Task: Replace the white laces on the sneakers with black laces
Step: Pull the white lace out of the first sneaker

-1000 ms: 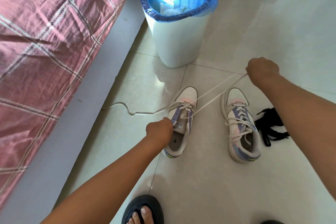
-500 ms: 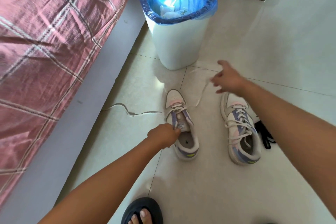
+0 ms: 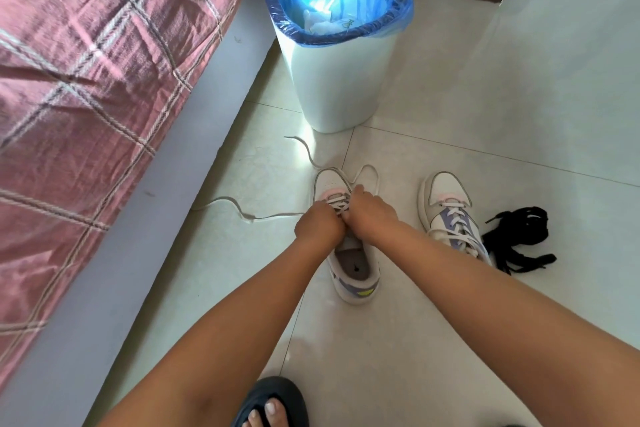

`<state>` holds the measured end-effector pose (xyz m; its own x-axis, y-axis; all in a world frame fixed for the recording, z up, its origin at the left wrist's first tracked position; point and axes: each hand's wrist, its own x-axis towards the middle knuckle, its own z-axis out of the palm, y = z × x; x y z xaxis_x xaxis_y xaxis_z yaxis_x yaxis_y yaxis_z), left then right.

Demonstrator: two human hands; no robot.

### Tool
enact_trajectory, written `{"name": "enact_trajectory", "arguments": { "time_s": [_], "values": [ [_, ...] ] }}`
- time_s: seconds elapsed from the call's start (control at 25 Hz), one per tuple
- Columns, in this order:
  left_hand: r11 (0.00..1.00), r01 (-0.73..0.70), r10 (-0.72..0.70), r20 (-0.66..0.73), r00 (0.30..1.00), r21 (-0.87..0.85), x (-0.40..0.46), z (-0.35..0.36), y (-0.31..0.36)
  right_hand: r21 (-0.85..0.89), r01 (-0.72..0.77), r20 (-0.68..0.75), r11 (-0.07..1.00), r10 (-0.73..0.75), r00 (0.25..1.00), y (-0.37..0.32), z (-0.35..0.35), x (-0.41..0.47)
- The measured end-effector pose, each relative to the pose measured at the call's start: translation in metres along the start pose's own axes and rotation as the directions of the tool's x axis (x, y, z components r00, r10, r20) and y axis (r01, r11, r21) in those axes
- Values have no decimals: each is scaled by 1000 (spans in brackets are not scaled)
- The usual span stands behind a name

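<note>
Meanwhile both hands, left hand and right hand, pinch white laces beside bin.

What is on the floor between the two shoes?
Nothing. In the head view, only bare pale floor tile lies between the left sneaker and the right sneaker; the right forearm crosses above part of that gap.

No legible text, label, brand name, number or sign in the head view; the only mark is a small dark logo on the insole of the left sneaker, too small to read.
</note>
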<state>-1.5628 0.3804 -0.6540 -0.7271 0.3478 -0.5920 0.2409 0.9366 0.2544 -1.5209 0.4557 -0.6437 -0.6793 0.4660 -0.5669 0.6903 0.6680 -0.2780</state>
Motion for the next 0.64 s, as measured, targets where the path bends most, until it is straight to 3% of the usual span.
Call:
{"name": "enact_trajectory", "arguments": {
  "time_s": [0.2, 0.36, 0.52, 0.64],
  "values": [
    [993, -117, 118, -122, 986, 14, -4, -18, -27, -76, 200, -17, 977, -201, 979, 31, -2, 0],
    [971, -241, 237, -168, 957, -3, -13, -20, -47, -150, 268, 5, 952, -270, 963, 59, -6, 2],
    [931, -356, 365, -212, 907, 81, -12, -15, -44, -95, 305, -80, 947, -313, 946, 55, 2, 2],
    [930, -358, 367, -202, 908, 79, -7, -10, -38, -29, 316, -145, 948, -317, 937, 54, 5, 1]
  ]
}}
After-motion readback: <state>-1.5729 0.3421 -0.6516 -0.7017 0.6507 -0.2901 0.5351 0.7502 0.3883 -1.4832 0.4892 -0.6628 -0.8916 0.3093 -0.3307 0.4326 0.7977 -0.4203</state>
